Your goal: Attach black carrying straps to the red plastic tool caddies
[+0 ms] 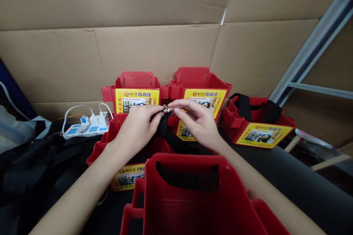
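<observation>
My left hand [140,122] is closed, pinching a black webbing strap [163,126] near its end. A small metal ring [166,108] shows at the fingertips, where both hands meet. My right hand [197,117] has its thumb and forefinger closed at the other side of the ring; the exact contact is partly hidden. In front of me stands a red plastic tool box [184,213], with black strap showing through the slot in its near wall. The strap in my hands hangs just beyond this box.
More red boxes [135,80] with yellow labels stand behind, against the cardboard wall [154,51]. One strapped red box [234,128] sits right. A power strip [88,129] with chargers and a heap of black straps [38,176] lie left. A metal frame [311,44] slants at right.
</observation>
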Action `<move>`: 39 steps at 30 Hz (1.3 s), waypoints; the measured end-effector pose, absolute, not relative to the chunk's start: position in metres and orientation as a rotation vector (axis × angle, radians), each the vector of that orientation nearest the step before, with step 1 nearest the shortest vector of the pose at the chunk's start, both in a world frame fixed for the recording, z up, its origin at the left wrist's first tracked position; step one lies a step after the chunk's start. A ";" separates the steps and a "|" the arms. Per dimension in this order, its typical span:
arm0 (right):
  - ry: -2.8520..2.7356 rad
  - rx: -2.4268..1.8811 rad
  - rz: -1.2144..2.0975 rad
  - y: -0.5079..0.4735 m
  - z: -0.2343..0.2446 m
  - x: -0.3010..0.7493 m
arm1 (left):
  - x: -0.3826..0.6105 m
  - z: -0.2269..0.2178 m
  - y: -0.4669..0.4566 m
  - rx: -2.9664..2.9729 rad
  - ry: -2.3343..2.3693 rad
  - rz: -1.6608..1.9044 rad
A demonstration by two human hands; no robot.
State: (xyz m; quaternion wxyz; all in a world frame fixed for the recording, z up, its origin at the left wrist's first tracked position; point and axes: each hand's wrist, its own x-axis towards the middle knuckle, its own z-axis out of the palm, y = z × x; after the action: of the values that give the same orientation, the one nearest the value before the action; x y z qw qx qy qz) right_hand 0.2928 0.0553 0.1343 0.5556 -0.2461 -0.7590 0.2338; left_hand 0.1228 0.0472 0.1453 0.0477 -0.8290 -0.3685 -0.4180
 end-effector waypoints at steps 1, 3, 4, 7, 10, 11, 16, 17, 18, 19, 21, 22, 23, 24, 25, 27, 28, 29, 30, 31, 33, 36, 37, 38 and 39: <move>-1.760 -0.590 0.569 0.055 0.134 0.292 | 0.123 0.144 0.048 -2.506 -1.094 -1.279; -1.700 -0.611 0.629 0.056 0.135 0.290 | 0.125 0.141 0.049 -2.459 -1.017 -1.308; -1.675 -0.621 0.669 0.057 0.135 0.290 | 0.126 0.139 0.049 -2.429 -0.975 -1.328; -1.605 -0.623 0.843 0.057 0.138 0.290 | 0.128 0.136 0.049 -2.345 -0.881 -1.365; -1.535 -0.610 1.109 0.058 0.140 0.294 | 0.130 0.134 0.048 -2.310 -0.850 -1.360; -1.509 -0.610 1.202 0.058 0.141 0.296 | 0.130 0.134 0.048 -2.303 -0.849 -1.358; -1.385 -0.637 1.449 0.057 0.143 0.299 | 0.131 0.132 0.045 -2.276 -0.862 -1.360; -1.380 -0.647 1.445 0.056 0.143 0.298 | 0.132 0.132 0.044 -2.277 -0.872 -1.352; -1.385 -0.655 1.427 0.055 0.143 0.297 | 0.132 0.132 0.044 -2.278 -0.883 -1.342; -1.400 -0.665 1.394 0.054 0.143 0.296 | 0.132 0.132 0.043 -2.276 -0.898 -1.333; -1.455 -0.697 1.298 0.052 0.144 0.295 | 0.133 0.134 0.041 -2.255 -0.940 -1.330; -1.496 -0.713 1.250 0.051 0.144 0.294 | 0.133 0.134 0.040 -2.242 -0.965 -1.339; -1.541 -0.722 1.207 0.051 0.144 0.294 | 0.133 0.135 0.039 -2.231 -0.989 -1.355; -1.585 -0.720 1.172 0.051 0.144 0.295 | 0.134 0.136 0.038 -2.230 -1.012 -1.376; -1.626 -0.703 1.148 0.051 0.144 0.295 | 0.134 0.136 0.037 -2.232 -1.024 -1.402; -1.686 -0.642 1.111 0.053 0.144 0.296 | 0.134 0.138 0.036 -2.234 -1.007 -1.451; -1.702 -0.605 1.089 0.053 0.143 0.296 | 0.134 0.139 0.035 -2.230 -0.988 -1.479; -1.714 -0.572 1.066 0.054 0.143 0.296 | 0.133 0.139 0.034 -2.226 -0.973 -1.512; -1.725 -0.545 1.043 0.054 0.142 0.296 | 0.133 0.140 0.034 -2.225 -0.968 -1.553; -1.732 -0.524 1.016 0.054 0.142 0.295 | 0.133 0.141 0.033 -2.229 -0.976 -1.603; -1.742 -0.509 0.962 0.053 0.141 0.294 | 0.133 0.143 0.033 -2.254 -1.023 -1.703; -1.752 -0.527 0.877 0.054 0.141 0.292 | 0.132 0.144 0.034 -2.302 -1.088 -1.788; -1.752 -0.526 0.851 0.055 0.141 0.292 | 0.131 0.144 0.035 -2.324 -1.103 -1.804; -1.755 -0.523 0.830 0.056 0.140 0.292 | 0.131 0.144 0.036 -2.347 -1.118 -1.819; -1.757 -0.516 0.811 0.056 0.140 0.292 | 0.130 0.143 0.038 -2.371 -1.130 -1.832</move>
State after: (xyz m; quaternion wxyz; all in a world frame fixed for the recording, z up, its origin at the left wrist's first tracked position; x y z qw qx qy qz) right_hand 0.2920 0.0564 0.1403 0.5391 -0.2171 -0.7389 0.3409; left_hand 0.1303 0.0379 0.1431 -0.0303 -0.7401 -0.3529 -0.5717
